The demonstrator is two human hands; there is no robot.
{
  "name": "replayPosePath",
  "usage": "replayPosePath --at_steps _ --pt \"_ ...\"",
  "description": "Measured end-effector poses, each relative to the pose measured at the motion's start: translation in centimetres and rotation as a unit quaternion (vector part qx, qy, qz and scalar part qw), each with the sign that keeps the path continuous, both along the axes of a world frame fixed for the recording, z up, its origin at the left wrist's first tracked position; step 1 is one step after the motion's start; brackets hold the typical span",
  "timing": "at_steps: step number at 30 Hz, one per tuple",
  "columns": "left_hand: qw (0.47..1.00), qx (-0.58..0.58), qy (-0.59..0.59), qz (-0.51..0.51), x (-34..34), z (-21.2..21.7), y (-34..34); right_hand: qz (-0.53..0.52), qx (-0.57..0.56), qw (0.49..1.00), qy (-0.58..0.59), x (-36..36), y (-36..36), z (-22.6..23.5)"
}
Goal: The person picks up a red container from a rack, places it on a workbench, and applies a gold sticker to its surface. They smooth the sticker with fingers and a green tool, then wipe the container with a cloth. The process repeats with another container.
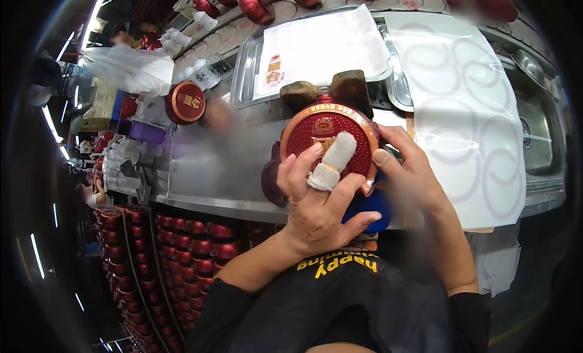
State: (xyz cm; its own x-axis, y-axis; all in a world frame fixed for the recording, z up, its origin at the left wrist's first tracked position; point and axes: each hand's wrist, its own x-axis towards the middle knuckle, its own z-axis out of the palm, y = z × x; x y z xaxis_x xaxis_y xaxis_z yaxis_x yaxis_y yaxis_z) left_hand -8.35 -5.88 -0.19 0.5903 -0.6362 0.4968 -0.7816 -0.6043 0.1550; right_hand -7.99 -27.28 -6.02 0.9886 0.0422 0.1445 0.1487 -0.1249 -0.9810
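A round, flat-faced red bottle (363, 148) with a gold patterned rim is tilted up in front of me, its neck between two dark, worn blocks (352, 91). My left hand (313, 210) lies over its face with fingers spread; a pale knitted finger sleeve (340, 154) covers one finger, which presses near the centre. That finger partly hides a gold decal on the face. At the right edge, my right hand (416, 174) grips the rim between thumb and fingers. Something blue (373, 210) shows beneath the bottle, mostly hidden.
Behind the blocks, a metal tray (243, 71) carries a white sheet (328, 43) with gold-and-red decals. Another round red bottle (186, 103) and a purple cylinder (144, 132) stand left. White plastic sheeting (455, 116) and a steel sink (540, 137) are right; racked red bottles (197, 244) fill the lower left.
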Motion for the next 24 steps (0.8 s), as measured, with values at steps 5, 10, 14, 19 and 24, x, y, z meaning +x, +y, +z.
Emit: replayPosePath --at_steps 5,10,14,19,24 --pt "0.996 -0.017 -0.01 0.088 -0.7 -0.9 -2.4 -0.015 -0.028 0.999 -0.04 -0.5 0.1 0.0" --pt "0.996 0.0 -0.019 0.091 -1.0 -1.5 -1.9 0.013 -0.04 0.999 -0.011 -0.6 -0.2 0.2" --pt "0.996 -0.014 -0.052 0.077 -1.8 -1.9 -0.8 0.013 -0.037 0.999 -0.01 -0.6 -0.1 0.2" --pt "0.994 -0.044 -0.043 0.089 -2.5 -3.0 -1.2 0.008 -0.039 0.999 -0.015 -0.8 0.2 0.1" --pt "0.989 -0.016 -0.097 0.114 -2.2 -3.7 -1.1 -0.038 -0.046 0.997 -0.056 -1.1 0.9 -0.2"
